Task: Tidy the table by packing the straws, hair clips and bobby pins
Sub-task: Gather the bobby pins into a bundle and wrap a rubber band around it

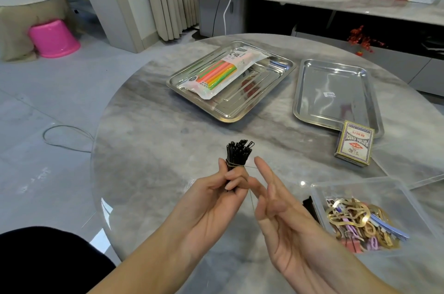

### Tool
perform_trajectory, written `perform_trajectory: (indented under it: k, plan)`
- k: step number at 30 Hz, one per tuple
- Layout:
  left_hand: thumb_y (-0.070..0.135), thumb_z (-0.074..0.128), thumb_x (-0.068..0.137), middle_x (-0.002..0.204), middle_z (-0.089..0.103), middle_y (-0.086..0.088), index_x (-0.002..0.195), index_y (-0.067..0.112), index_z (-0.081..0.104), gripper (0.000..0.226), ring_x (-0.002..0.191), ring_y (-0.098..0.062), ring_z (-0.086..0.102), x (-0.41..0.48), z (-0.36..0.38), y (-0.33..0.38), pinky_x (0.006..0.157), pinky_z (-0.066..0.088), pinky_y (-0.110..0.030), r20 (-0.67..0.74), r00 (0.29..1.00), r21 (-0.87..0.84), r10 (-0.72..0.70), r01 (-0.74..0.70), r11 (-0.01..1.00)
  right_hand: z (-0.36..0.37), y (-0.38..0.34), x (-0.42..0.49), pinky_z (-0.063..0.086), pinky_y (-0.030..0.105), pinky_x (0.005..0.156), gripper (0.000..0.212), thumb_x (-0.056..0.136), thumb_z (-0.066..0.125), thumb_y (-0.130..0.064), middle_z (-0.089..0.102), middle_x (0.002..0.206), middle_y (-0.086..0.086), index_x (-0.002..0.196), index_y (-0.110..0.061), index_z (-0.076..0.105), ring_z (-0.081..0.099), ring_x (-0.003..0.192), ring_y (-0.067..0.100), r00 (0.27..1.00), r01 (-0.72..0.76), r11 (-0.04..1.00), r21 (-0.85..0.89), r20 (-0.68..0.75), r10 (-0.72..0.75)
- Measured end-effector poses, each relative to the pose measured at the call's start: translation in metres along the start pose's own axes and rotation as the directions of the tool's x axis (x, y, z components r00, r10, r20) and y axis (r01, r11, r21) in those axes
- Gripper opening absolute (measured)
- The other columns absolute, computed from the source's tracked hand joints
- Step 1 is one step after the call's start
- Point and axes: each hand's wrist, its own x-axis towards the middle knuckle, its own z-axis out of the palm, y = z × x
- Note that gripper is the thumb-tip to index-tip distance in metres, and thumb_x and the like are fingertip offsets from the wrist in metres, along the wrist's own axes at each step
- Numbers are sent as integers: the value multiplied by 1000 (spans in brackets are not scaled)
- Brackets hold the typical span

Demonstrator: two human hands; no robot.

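Observation:
My left hand [216, 200] grips an upright bundle of black bobby pins [237, 153] over the near middle of the table. A thin rubber band [251, 194] circles the bundle and stretches across to my right hand [276, 207], whose fingers hook the band and pull it taut. A packet of coloured straws [222, 70] lies in the left steel tray [230, 113]. Several hair clips, gold, pink and purple, fill a clear plastic box [384, 194] at the near right.
An empty steel tray [310, 91] sits at the far right with a box of playing cards [354, 146] leaning on its near edge. A clear lid [413, 168] lies beyond the clip box. The round marble table [153, 149] ends at the left.

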Motion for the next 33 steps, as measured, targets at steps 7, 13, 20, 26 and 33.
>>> perform_trajectory:
  k: [7,13,20,26,33]
  plan:
    - [24,48,88,71,58,-9,94,-1,57,27,59,-11,49,0,-5,-6,74,39,-22,236,956,726,174,-292,622,23,-13,-13,56,22,54,35,43,70,-4,71,87,23,76,7,74,73,73,24,979,164,943,-291,-73,-192]
    - [32,49,85,99,71,-5,87,17,57,17,88,-27,61,-3,-5,-6,74,51,-25,432,869,842,241,-484,238,26,-21,-16,58,27,65,36,63,66,-22,71,104,17,88,3,74,70,91,27,981,155,884,-442,-36,-190]
    - [24,48,91,67,59,0,85,8,54,18,54,-7,45,-8,3,-8,59,44,-13,453,859,744,237,-511,431,32,-28,-18,57,23,71,54,87,41,-37,72,104,13,104,10,62,70,95,31,982,175,896,-408,4,-191]
    - [23,51,92,67,57,1,78,16,57,16,54,-5,46,-6,2,-5,61,44,-16,468,851,763,239,-526,376,30,-32,-18,57,23,74,51,83,47,-35,73,98,16,101,11,62,71,93,31,983,167,850,-500,23,-180]
    - [20,42,92,76,58,6,90,20,46,4,70,-10,53,-9,-7,-5,63,42,-18,662,738,748,135,-636,-192,23,-37,-10,56,20,68,38,67,65,-29,73,84,19,86,4,70,73,78,28,980,148,652,-744,21,-199]
